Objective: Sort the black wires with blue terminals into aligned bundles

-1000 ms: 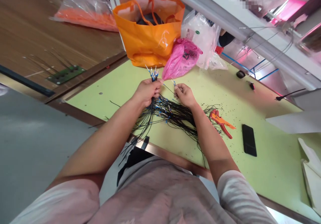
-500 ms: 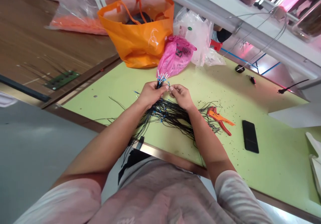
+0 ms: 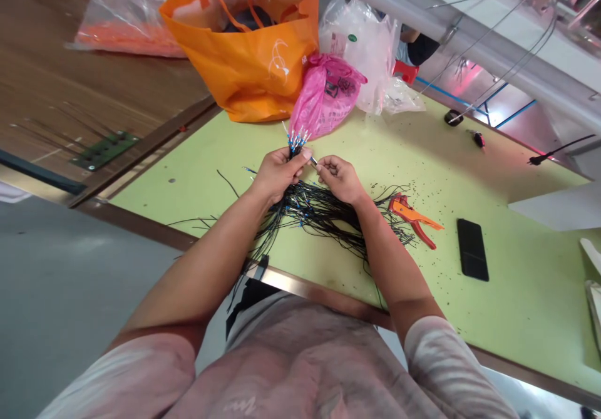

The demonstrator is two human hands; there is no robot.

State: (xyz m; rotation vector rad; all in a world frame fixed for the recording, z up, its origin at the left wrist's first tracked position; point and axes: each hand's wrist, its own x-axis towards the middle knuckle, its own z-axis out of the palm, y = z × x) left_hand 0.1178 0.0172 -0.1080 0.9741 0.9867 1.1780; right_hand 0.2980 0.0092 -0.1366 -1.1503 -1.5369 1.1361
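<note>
My left hand (image 3: 277, 173) is closed around a bundle of thin black wires (image 3: 295, 142), whose blue-and-silver tipped ends stick up above the fist. Just to its right, my right hand (image 3: 342, 178) pinches a short dark length with a pale tip, seemingly a wire end (image 3: 313, 161), which reaches toward my left thumb. Under both hands a loose heap of black wires (image 3: 328, 212) spreads over the green tabletop (image 3: 469, 187), with some blue tips among them. Orange-and-red wire strippers (image 3: 414, 218) lie right of the heap.
Behind the hands stand an orange bag (image 3: 263, 62), a pink plastic bag (image 3: 326, 96) and a clear plastic bag (image 3: 359, 49). A black phone (image 3: 472, 250) lies on the right. A metal rail (image 3: 399, 15) crosses the back, and a green block with wires (image 3: 106, 150) sits left.
My fingertips have drawn slightly apart, and more of the pinched wire end shows between them. The camera view has shifted a little. The bundle stays in my left hand.
</note>
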